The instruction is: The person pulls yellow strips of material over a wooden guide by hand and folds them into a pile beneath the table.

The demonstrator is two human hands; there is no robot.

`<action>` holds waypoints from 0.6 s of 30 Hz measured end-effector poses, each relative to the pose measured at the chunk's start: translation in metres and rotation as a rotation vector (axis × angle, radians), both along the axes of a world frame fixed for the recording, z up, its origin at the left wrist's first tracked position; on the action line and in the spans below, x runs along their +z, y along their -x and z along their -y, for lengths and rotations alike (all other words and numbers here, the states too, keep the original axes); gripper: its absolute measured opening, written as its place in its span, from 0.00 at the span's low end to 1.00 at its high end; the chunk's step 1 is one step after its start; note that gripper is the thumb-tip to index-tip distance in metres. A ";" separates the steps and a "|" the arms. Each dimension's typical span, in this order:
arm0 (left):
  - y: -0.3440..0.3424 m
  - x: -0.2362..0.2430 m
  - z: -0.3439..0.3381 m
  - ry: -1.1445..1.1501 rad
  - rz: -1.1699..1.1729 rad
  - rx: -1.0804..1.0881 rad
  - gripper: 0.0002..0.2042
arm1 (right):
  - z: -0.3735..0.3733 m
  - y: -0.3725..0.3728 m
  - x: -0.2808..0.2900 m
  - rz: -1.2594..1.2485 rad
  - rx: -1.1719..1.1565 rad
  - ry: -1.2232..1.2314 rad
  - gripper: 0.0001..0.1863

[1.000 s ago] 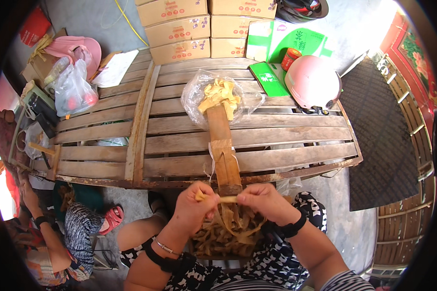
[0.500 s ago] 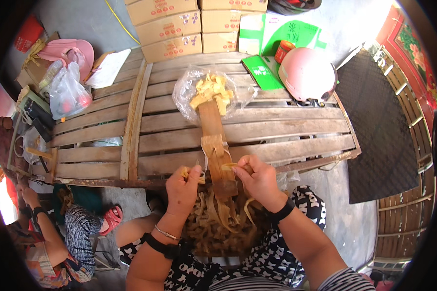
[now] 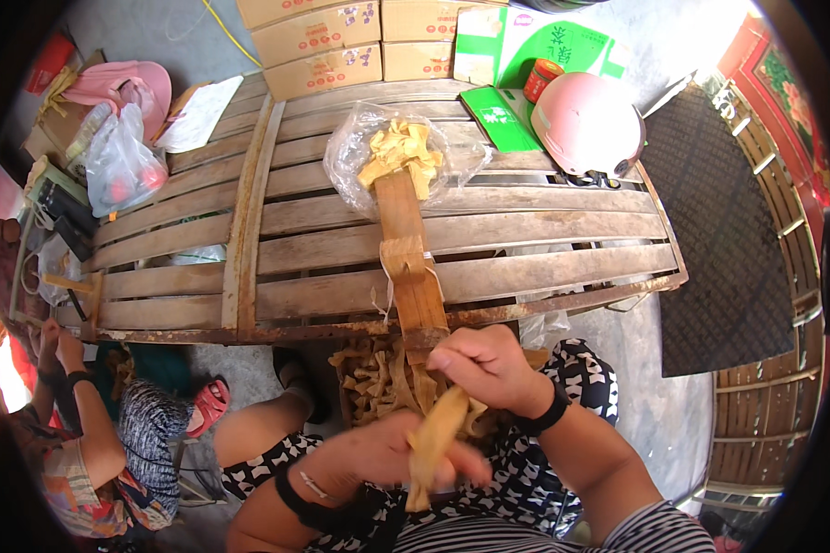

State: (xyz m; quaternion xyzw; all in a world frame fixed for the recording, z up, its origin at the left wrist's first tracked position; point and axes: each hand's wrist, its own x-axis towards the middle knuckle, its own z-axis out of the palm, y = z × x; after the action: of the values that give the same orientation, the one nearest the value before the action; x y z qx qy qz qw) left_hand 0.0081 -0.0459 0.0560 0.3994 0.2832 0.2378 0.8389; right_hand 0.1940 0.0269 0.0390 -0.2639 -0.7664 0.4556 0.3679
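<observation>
A long, flat, yellowish-tan strip (image 3: 431,442) hangs at a slant in front of my lap. My right hand (image 3: 489,364) is closed on its upper end. Blurred by motion, my left hand (image 3: 387,452) lies behind the strip's lower part; its grip is unclear. Brown, wrinkled strips (image 3: 383,382) fill a container between my knees, partly covered by my arms. Just beyond my right hand, a narrow wooden board (image 3: 401,217) with a tied-on block (image 3: 404,249) reaches over the table edge. At its far end, folded yellow pieces (image 3: 401,157) sit on a clear plastic bag (image 3: 346,180).
The slatted table (image 3: 332,244) has a rusty metal edge. On it are a pink helmet (image 3: 586,124), a red can (image 3: 542,80), stacked cartons (image 3: 323,69) and a plastic bag (image 3: 124,166). Another person's arm (image 3: 97,415) is at the left; a dark mat (image 3: 719,249) hangs right.
My left hand has dropped from the table edge toward my lap and turned. My right hand has come slightly lower, and a longer strip now shows below it.
</observation>
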 end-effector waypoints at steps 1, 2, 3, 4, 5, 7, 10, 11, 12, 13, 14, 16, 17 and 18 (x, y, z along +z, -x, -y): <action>0.005 -0.001 -0.010 -0.112 -0.052 0.093 0.12 | 0.004 -0.001 -0.001 0.033 -0.014 0.044 0.07; 0.010 -0.005 -0.020 -0.218 -0.117 0.186 0.12 | 0.010 0.003 -0.003 0.095 0.005 0.356 0.09; 0.010 -0.007 -0.023 -0.312 -0.217 0.255 0.12 | 0.009 0.002 -0.006 0.121 0.053 0.558 0.10; 0.009 -0.009 -0.026 -0.399 -0.328 0.326 0.12 | 0.008 0.001 -0.009 0.156 0.085 0.766 0.11; 0.010 -0.017 -0.023 -0.785 -0.645 0.301 0.12 | 0.007 0.002 -0.010 0.200 0.103 0.957 0.12; 0.011 -0.027 -0.020 -1.171 -0.967 0.264 0.12 | 0.014 0.004 -0.019 0.093 0.209 1.215 0.10; 0.004 -0.030 -0.020 -1.394 -0.804 0.554 0.10 | 0.025 0.011 -0.027 -0.213 0.150 1.351 0.06; 0.002 -0.027 -0.020 -1.428 -0.910 0.647 0.11 | 0.024 0.012 -0.023 -0.281 0.072 1.339 0.05; 0.001 -0.026 -0.022 -1.445 -0.964 0.696 0.11 | 0.023 0.013 -0.018 -0.347 -0.003 1.319 0.05; 0.000 -0.025 -0.022 -1.458 -1.020 0.746 0.11 | 0.022 0.014 -0.014 -0.409 -0.073 1.295 0.06; 0.000 -0.024 -0.024 -1.268 -1.002 0.734 0.11 | 0.018 0.015 -0.006 -0.383 -0.072 0.998 0.08; 0.002 -0.025 -0.024 -1.140 -0.993 0.657 0.10 | 0.015 0.007 -0.016 -0.310 -0.029 0.734 0.12; 0.003 -0.026 -0.023 -1.073 -0.995 0.624 0.10 | 0.013 0.005 -0.019 -0.279 -0.017 0.604 0.14; 0.005 -0.029 -0.023 -1.122 -1.043 0.517 0.09 | 0.014 0.003 -0.018 0.012 -0.023 0.248 0.13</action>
State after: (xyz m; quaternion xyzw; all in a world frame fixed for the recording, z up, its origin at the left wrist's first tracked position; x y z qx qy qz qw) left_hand 0.0031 -0.0232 0.0269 0.7423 0.5600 0.3139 0.1920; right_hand 0.1914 0.0133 0.0210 -0.3187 -0.7034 0.5410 0.3332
